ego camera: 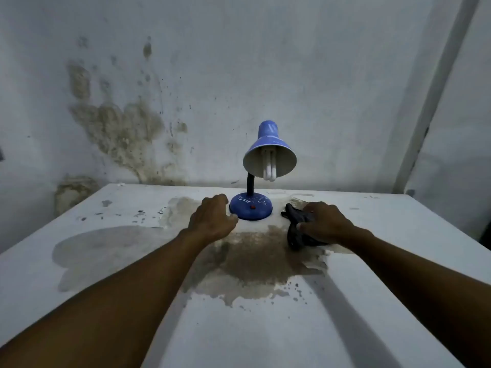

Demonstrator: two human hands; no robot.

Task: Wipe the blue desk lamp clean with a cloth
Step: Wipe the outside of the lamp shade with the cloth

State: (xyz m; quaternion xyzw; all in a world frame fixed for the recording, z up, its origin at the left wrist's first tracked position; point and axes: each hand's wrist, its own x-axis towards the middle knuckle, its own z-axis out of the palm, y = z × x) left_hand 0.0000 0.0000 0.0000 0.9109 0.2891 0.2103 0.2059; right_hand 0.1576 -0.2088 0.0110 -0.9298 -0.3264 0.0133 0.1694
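The blue desk lamp (253, 181) stands upright, its round base just beyond the left hand's fingers (225, 217), shade tilted forward showing a white bulb. The dark cloth (295, 229) lies crumpled flat under the right hand's fingers (310, 208).

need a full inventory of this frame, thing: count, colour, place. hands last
desk lamp: 1, blue, upright at the far middle of the table, shade facing the camera
bulb: 1, white, inside the lamp shade
switch: 1, red, on the front of the lamp base
cloth: 1, dark, on the table right of the lamp base
table: 1, white with brown stains, fills the lower frame
wall: 1, white with brownish damp patches, behind the table
left hand: 1, on the table, beside the lamp base's left edge
right hand: 1, resting on the cloth; fingers curled, grip unclear
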